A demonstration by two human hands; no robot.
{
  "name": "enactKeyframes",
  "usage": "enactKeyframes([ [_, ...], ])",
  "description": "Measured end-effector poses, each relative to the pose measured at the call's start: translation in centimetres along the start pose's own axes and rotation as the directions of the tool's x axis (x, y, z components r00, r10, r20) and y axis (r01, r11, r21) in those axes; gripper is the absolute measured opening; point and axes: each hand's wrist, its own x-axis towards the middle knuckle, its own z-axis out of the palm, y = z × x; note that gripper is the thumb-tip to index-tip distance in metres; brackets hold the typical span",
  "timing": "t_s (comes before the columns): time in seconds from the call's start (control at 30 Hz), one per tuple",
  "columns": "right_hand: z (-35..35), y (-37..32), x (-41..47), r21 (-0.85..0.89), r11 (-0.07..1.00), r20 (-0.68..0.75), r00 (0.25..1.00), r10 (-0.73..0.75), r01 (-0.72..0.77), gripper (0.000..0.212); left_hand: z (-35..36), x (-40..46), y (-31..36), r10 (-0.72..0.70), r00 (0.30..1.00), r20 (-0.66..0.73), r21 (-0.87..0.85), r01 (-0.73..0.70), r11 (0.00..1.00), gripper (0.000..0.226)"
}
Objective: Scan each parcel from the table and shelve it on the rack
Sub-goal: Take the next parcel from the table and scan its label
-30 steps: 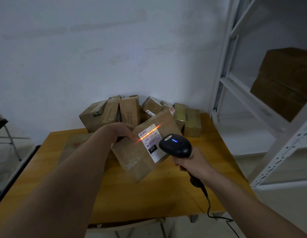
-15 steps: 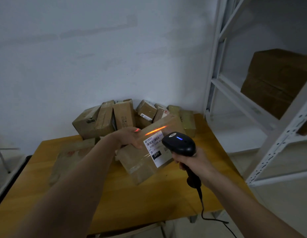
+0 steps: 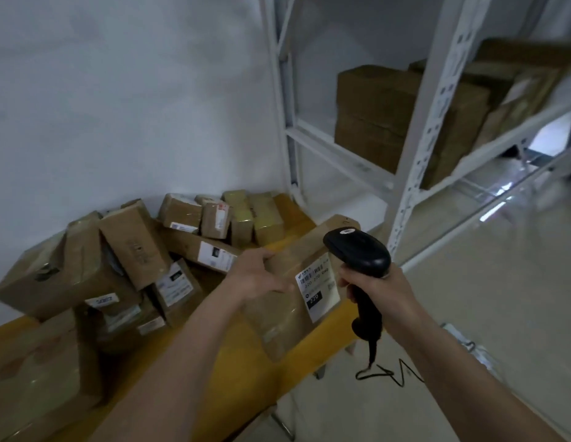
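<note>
The left hand point(image 3: 257, 275) reached forward with its forearm stretched out over the yellow table point(image 3: 233, 371), thumb and fingers clasped over the near left edge of a brown parcel point(image 3: 296, 301), which was held tilted above the table's right end with its white label point(image 3: 317, 287) facing up. The right hand point(image 3: 378, 287) was wrapped around the grip of a black scanner point(image 3: 357, 253), whose head sat just beside the label, its cord point(image 3: 386, 374) dangling toward the floor. More parcels point(image 3: 134, 256) were heaped against the wall on the table. Brown boxes point(image 3: 383, 113) stood on the white rack point(image 3: 427, 122) to the right.
</note>
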Motion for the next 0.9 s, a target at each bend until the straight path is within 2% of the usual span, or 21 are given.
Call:
enactKeyframes([
  [0.2, -8.0, -0.3, -1.5, 0.061, 0.998, -0.103, 0.994, -0.026, 0.033, 0.007, 5.4, -1.8, 6.2, 0.078, 0.997, -0.015, -0.040, -0.078, 0.996, 0.083],
  [0.33, -15.0, -0.7, -2.6, 0.100, 0.993, -0.174, 0.984, -0.040, 0.058, 0.010, 10.1, -3.2, 11.8, 0.123, 0.992, -0.007, -0.050, -0.123, 0.991, 0.068],
  [0.5, -24.5, -1.2, -4.2, 0.123, 0.987, -0.241, 0.968, -0.067, 0.099, 0.009, 17.2, -4.8, 18.1, 0.154, 0.988, 0.029, -0.138, -0.149, 0.979, 0.070],
  [0.7, -34.3, -2.5, -4.8, 0.106, 0.984, -0.274, 0.955, -0.109, 0.143, 0.006, 24.7, -5.9, 24.3, 0.131, 0.990, -0.054, -0.287, -0.141, 0.948, 0.069],
  [0.9, -41.5, -3.6, -3.6, 0.158, 0.969, -0.351, 0.928, -0.123, 0.188, 0.004, 27.8, -4.7, 29.8, 0.125, 0.984, -0.129, -0.275, -0.157, 0.948, 0.067],
])
